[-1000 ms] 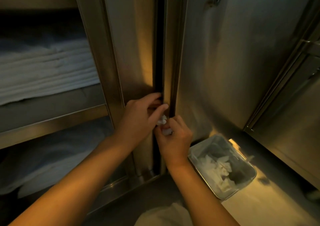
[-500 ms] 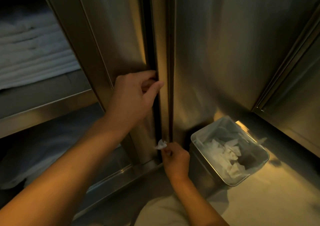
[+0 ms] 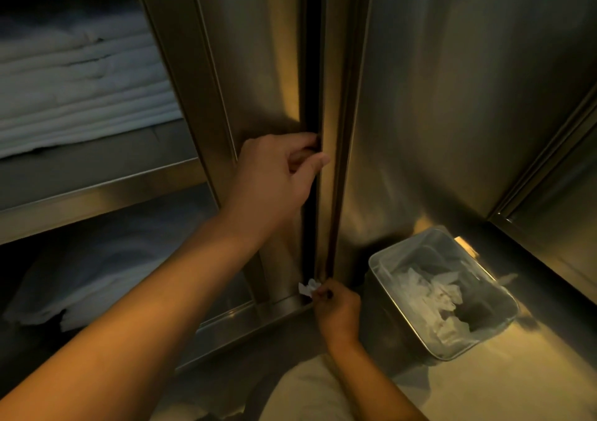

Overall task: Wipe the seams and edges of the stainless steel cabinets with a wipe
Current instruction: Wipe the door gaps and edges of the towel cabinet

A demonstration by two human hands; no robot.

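Left hand (image 3: 274, 175) fingertips hidden inside dark cabinet seam (image 3: 311, 97), wipe (image 3: 308, 288) mostly concealed by right hand (image 3: 337, 307), folded linens (image 3: 80, 91) cut off at left edge, bin (image 3: 442, 294) contents indistinct

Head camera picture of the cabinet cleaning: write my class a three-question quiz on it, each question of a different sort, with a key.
1. True or false: the right hand pinches the wipe at the bottom of the seam between the cabinet doors.
2. What does the left hand grip?
A. the bin
B. the edge of the left door
C. a folded towel
3. Fill in: the bin on the floor right of the seam holds crumpled white ____.

Key: 1 true; 2 B; 3 wipes or tissues.
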